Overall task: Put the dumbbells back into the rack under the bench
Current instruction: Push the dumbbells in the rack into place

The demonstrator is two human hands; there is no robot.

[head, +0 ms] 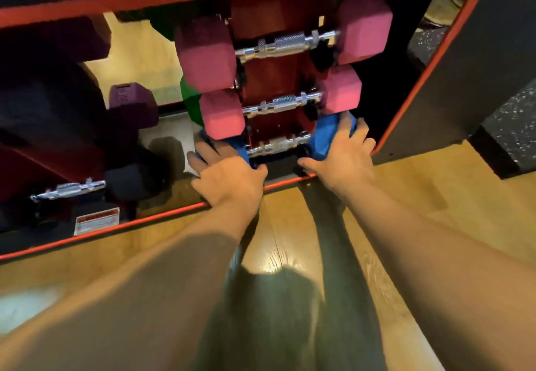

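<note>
A blue dumbbell (324,138) with a chrome handle lies in the lowest slot of the red rack (261,80) under the bench. My left hand (229,174) grips its left head and my right hand (345,153) grips its right head. Two pink dumbbells sit in the slots above: a larger one (206,57) on top and a smaller one (223,115) just over the blue one. The left blue head is mostly hidden by my hand and the pink head.
The bench's black frame with red trim (429,66) surrounds the rack. On the left stand a purple dumbbell (130,103), a black dumbbell (127,182) and a green head (191,103). A warning label (97,221) is on the base. Wooden floor (290,240) lies in front.
</note>
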